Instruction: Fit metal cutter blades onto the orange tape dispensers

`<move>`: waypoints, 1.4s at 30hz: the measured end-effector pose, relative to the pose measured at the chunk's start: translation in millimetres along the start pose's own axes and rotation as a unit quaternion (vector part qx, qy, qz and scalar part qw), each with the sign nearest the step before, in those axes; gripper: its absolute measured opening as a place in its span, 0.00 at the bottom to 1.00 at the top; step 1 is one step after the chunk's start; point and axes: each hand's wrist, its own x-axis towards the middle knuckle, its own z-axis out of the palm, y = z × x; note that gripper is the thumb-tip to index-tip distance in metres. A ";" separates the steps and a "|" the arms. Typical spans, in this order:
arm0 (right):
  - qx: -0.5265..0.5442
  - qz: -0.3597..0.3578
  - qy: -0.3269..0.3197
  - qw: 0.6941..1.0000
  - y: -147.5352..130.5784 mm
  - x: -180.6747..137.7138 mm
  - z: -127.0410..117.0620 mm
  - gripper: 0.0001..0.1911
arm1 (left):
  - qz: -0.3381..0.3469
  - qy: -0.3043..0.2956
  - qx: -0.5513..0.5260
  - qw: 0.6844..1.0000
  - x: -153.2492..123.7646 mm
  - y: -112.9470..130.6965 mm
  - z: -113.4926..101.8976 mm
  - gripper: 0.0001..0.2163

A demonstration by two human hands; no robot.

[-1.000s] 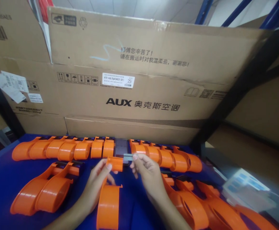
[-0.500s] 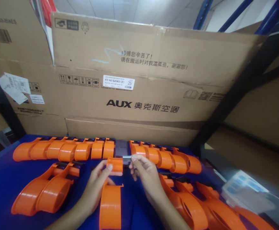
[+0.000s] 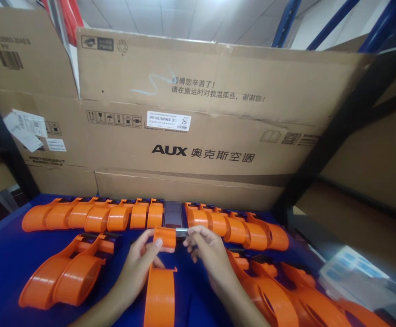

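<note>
My left hand (image 3: 142, 261) grips an orange plastic tape dispenser (image 3: 160, 295), thumb on the front of its flat head and fingers behind. The round hoop of the dispenser hangs down toward me. In my right hand (image 3: 206, 254), thumb and forefinger pinch the end of a small silvery metal strip (image 3: 182, 232). The strip's other end meets the right edge of the orange head; whether it sits inside is unclear. The remaining right fingers curl beneath it.
Rows of orange tape dispensers lie at the back left (image 3: 95, 218) and back right (image 3: 235, 229) of the blue table (image 3: 0, 268). More lie front left (image 3: 61, 277) and front right (image 3: 279, 295). A clear plastic box (image 3: 354, 277) stands right; a cardboard wall (image 3: 204, 131) rises behind.
The whole view has shifted slightly, with everything a little lower in the picture. Both hands keep the same grips, and the metal strip stays against the dispenser head.
</note>
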 end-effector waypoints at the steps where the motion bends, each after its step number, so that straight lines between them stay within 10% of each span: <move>1: 0.008 0.000 -0.003 1.000 -0.2 -0.3 0.1 0.14 | -0.003 0.002 -0.004 1.000 0.5 -0.3 -0.4 0.22; 42: -0.038 -0.011 -0.033 0.999 -8.7 -2.1 -4.3 0.19 | -0.079 0.019 -0.068 0.994 -1.7 11.3 4.3 0.27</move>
